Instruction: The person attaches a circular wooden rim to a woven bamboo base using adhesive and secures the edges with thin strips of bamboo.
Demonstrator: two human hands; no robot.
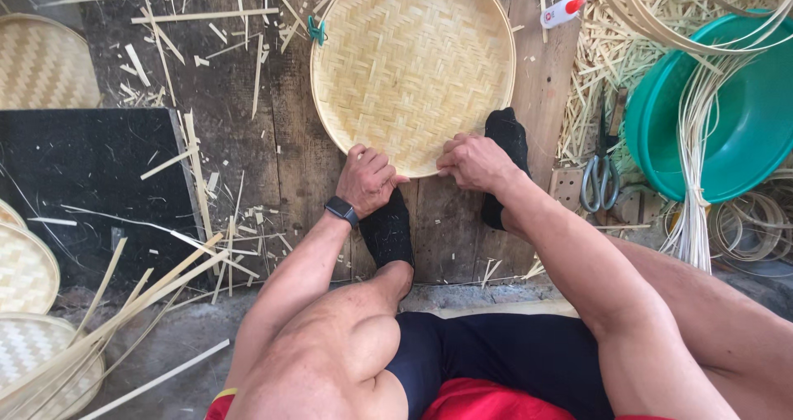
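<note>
A round woven bamboo tray (413, 56) lies flat on dark wooden planks. My left hand (368, 179) grips its near rim at the lower left, fingers curled over the edge; a dark watch sits on that wrist. My right hand (475, 162) pinches the near rim just to the right, a short gap between the two hands. My two feet in black socks (388, 230) (508, 139) rest against the tray's near edge. A small green clip (316, 30) is clamped on the tray's left rim.
Scissors (600, 180) lie right of my right foot. A green plastic basin (727, 114) holds long pale strips. A small glue bottle (562, 12) lies above. Other woven trays (41, 65) and bamboo slats (124, 304) lie left, beside a black mat (83, 180).
</note>
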